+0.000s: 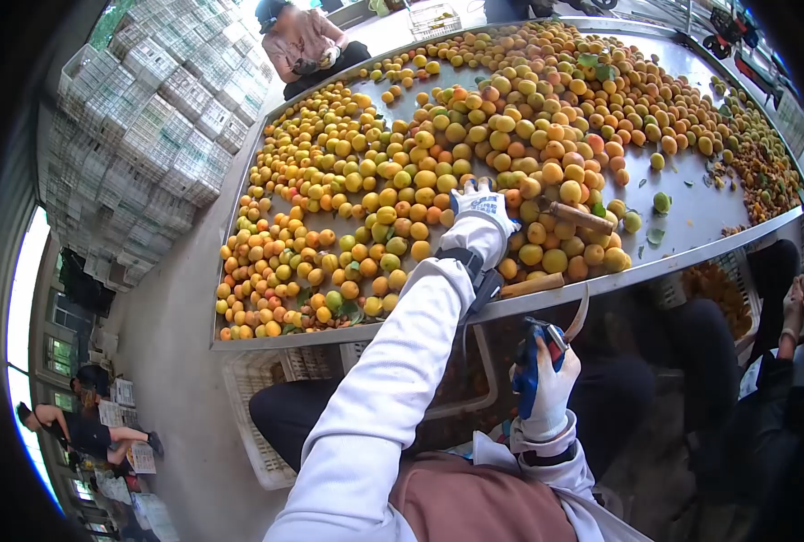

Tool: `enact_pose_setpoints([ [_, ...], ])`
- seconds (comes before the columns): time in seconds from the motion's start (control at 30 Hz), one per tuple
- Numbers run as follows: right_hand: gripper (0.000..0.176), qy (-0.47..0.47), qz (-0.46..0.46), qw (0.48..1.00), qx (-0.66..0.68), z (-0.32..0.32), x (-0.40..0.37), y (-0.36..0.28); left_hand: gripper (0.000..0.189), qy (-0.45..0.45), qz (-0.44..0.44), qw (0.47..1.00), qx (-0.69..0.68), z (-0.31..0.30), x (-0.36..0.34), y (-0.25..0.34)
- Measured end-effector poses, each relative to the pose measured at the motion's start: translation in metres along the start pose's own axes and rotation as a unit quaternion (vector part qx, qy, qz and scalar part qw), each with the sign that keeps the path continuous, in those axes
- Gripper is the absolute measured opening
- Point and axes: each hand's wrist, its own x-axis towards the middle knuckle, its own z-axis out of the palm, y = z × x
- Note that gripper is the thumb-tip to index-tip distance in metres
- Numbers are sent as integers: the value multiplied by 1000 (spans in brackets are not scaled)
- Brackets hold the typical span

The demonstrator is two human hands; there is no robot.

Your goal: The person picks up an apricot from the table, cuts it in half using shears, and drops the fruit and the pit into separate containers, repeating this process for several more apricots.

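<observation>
My left hand [485,206], in a white and blue work glove, reaches out over a metal-topped table [325,221]. Its fingers are apart and touch the heap of yellow-orange apricots [510,117]; I see no fruit held in them. Closer to my body, below the table's near edge, my right hand [546,379] wears a similar glove. It is closed around the handle of a curved knife [578,316], whose blade points up. A wooden stick-like handle [580,218] lies among the apricots right of my left hand, and another wooden piece [533,285] rests at the near edge.
White plastic crates [239,375] stand under the table by my legs. Stacked crates [149,117] rise at the left. One person [302,45] sits across the table, another [790,307] at my right. Pits and scraps [763,172] lie at the table's right end.
</observation>
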Motion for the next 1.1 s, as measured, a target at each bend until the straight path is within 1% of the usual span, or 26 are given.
enact_pose_setpoints([
  [0.03, 18, -5, -1, 1000, -8, 1, 0, 1, 69, 0, -3, 1000, 1, 4, -1, -3],
  [0.1, 18, -11, -7, 1000, -16, 2, 0, -1, 68, 49, 17, 999, 16, 8, -8, -5],
  [0.13, 18, -16, -7, 1000, -20, 4, -2, -1, 68, 57, 4, 998, 2, 1, -17, -10],
  [0.23, 18, -19, 2, 999, -26, 4, -5, -4, 62, 94, -15, 989, -117, -4, -36, -44],
  [0.27, 18, -23, 0, 999, -38, 3, -4, -3, 56, 136, 8, 971, -196, -6, -50, -59],
  [0.3, 17, -28, -2, 998, -51, 4, -4, -2, 49, 161, 13, 931, -328, 2, -61, -74],
  [0.33, 16, -35, 17, 998, -44, 6, -6, -4, 45, 130, 44, 875, -464, 9, -72, -90],
  [0.37, 16, -41, 19, 998, -44, 8, -6, -2, 42, 98, 73, 799, -589, 13, -86, -102],
  [0.43, 16, -78, 12, 993, -90, 13, -9, 2, 37, 65, 93, 683, -721, 10, -128, -110],
  [0.47, 14, -105, 14, 985, -133, 13, -8, 10, 36, 53, 86, 640, -762, 6, -149, -107],
  [0.5, 14, -111, 18, 984, -136, 17, -11, 15, 37, 43, 79, 593, -800, 3, -168, -104],
  [0.53, 13, -157, -38, 969, -188, 21, -13, 19, 39, 45, 66, 548, -833, 4, -184, -101],
  [0.57, 11, -201, -95, 946, -237, 25, -16, 22, 48, 34, 50, 510, -858, -2, -201, -96],
  [0.6, 10, -219, -96, 935, -261, 29, -20, 26, 53, 38, 45, 496, -866, -4, -213, -94],
  [0.63, 10, -232, -78, 935, -258, 30, -23, 35, 58, 41, 39, 481, -875, -3, -222, -93],
  [0.67, 10, -245, -95, 925, -275, 33, -25, 39, 60, 41, 64, 495, -866, 4, -227, -97],
  [0.7, 10, -258, -112, 914, -291, 36, -27, 42, 60, 44, 62, 490, -868, 9, -232, -100],
  [0.73, 10, -261, -111, 912, -296, 39, -29, 44, 57, 39, 59, 498, -864, 13, -236, -103],
  [0.77, 10, -264, -135, 902, -313, 42, -31, 45, 54, 33, 57, 507, -859, 14, -241, -105],
  [0.8, 10, -268, -159, 892, -329, 45, -33, 47, 50, 41, 63, 502, -862, 13, -246, -107],
  [0.83, 10, -272, -157, 889, -332, 46, -34, 50, 50, 45, 61, 498, -864, 13, -250, -111],
  [0.9, 11, -279, -180, 873, -356, 46, -34, 57, 53, 42, 119, 533, -836, 13, -256, -118],
  [0.97, 11, -288, -172, 868, -366, 47, -35, 59, 54, 48, 110, 525, -842, 13, -261, -123],
  [1.03, 11, -297, -163, 861, -380, 48, -35, 64, 53, 50, 116, 587, -800, 15, -268, -129],
  [1.1, 11, -304, -187, 862, -361, 48, -29, 73, 49, 36, 122, 629, -767, 22, -272, -129],
])
